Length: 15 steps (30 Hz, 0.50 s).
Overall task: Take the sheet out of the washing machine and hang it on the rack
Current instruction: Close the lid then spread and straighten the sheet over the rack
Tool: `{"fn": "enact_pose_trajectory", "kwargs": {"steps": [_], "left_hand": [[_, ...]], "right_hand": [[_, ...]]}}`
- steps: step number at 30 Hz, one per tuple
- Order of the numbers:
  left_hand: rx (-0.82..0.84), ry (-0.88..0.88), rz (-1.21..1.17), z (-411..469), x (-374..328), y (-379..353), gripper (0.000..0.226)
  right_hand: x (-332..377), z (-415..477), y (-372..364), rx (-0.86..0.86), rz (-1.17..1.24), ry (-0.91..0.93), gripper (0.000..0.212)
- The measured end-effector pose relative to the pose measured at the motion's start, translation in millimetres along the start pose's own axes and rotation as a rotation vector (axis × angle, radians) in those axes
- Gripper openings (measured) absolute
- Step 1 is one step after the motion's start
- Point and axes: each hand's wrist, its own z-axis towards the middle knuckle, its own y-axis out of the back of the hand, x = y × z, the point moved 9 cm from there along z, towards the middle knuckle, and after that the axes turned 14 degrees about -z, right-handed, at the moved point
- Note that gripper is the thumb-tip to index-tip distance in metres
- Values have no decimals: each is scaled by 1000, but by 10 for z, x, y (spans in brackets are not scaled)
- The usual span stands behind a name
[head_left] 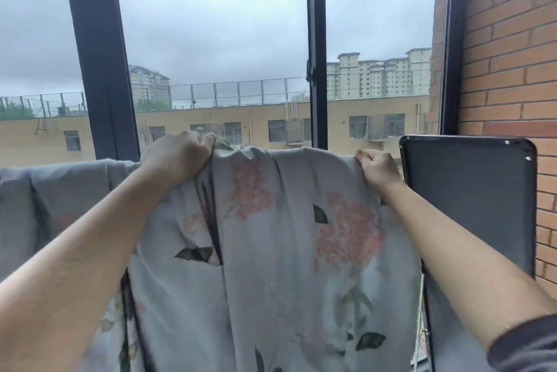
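A pale grey sheet [271, 266] printed with pink flowers and dark leaves hangs down in front of me, its top edge held up at about window-sill height. My left hand [177, 157] is closed on the top edge near the middle. My right hand [378, 168] is fisted on the same edge further right. More of the sheet drapes off to the left at the same height. The rack itself is hidden behind the cloth. The washing machine is out of view.
A black panel with rounded corners and screws [470, 205] stands upright just right of my right hand. A red brick wall [512, 55] fills the right side. Large windows with dark frames [99, 55] face buildings outside.
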Motion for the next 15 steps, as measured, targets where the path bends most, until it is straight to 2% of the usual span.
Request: {"fn": "enact_pose_trajectory", "kwargs": {"steps": [2,5,7,10,12,15], "left_hand": [[-192,-86,-9,-139,-109,89,41],[-417,-315,-49,-375,-384,134,26],[-441,-404,-23,-466,-543,34,29],[-373,-408,28,-532,-704,-155,47],[-351,-422,55,-568,-793,-289,50],[-379,-382,18,-623,-837,-390,42]], "right_hand": [[-86,-153,-211,154,-5,-6,45],[-248,-446,-320,199,47,27,59],[-350,-568,-345,209,125,70,71],[-407,-697,-428,273,244,194,47],[-520,-679,-434,245,217,221,46],[-568,-576,-318,142,207,241,44]]}}
